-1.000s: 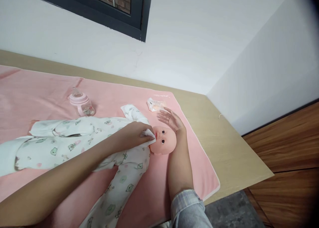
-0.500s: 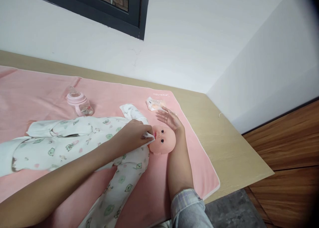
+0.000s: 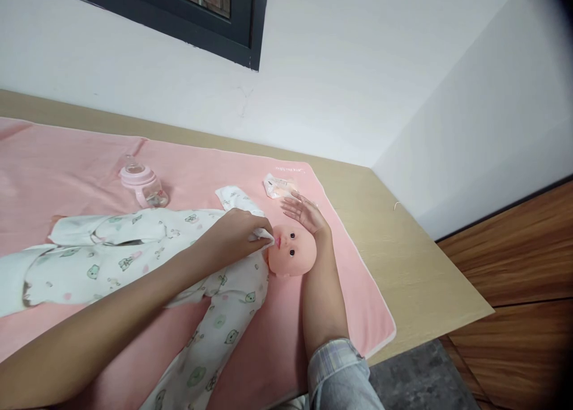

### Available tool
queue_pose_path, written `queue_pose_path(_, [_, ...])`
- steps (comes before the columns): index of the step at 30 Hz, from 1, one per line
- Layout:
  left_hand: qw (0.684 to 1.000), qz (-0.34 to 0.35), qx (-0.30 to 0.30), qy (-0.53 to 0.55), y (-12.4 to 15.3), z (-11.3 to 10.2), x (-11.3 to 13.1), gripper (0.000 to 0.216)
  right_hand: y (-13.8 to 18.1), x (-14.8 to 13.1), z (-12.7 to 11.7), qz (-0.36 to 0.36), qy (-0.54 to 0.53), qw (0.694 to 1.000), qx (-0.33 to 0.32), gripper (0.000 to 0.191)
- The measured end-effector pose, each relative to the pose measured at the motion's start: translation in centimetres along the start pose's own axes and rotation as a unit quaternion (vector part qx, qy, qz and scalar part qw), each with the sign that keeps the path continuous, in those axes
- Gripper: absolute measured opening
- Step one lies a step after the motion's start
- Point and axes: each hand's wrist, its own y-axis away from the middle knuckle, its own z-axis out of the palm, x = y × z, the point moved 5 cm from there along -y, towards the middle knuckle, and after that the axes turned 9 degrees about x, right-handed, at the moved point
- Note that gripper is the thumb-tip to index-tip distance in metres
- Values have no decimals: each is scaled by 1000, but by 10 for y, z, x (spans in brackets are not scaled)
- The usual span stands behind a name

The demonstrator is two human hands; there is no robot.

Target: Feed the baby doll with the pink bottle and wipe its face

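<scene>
A bald baby doll [image 3: 296,261] in white printed pajamas [image 3: 129,261] lies on its back on a pink mat [image 3: 273,338]. My left hand [image 3: 244,228] pinches a small white wipe [image 3: 263,237] beside the doll's mouth. The wipe's tip is at the lips or just off them; I cannot tell if it touches. My right hand [image 3: 307,214] lies open, fingers stretched out, at the top side of the head. Its forearm runs along the crown. Near its fingertips is a small plastic packet [image 3: 277,186].
A pink baby bottle [image 3: 144,184] with a handle rests on the mat beyond the doll's legs. The mat covers much of a wooden table [image 3: 403,267]. A white wall [image 3: 313,88] with a dark window frame [image 3: 257,34] rises behind. Wood-grain panels [image 3: 514,332] stand at the right.
My left hand has drawn back slightly to the left with the wipe, showing more of the doll's mouth. My right hand has stayed in place.
</scene>
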Motion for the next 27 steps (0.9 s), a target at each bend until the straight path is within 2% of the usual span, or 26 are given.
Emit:
queue_pose_path(4, [999, 22, 11, 23, -1, 2, -3, 15, -1, 1, -1, -2, -3, 1000, 3, 34])
queue_pose_path(14, [999, 3, 33, 28, -3, 7, -3, 21, -3, 2, -1, -4, 1, 1000, 4, 35])
queue_pose_path(27, [998, 17, 55, 12, -3, 12, 1, 23, -4, 3, -1, -10, -8, 1000, 4, 36])
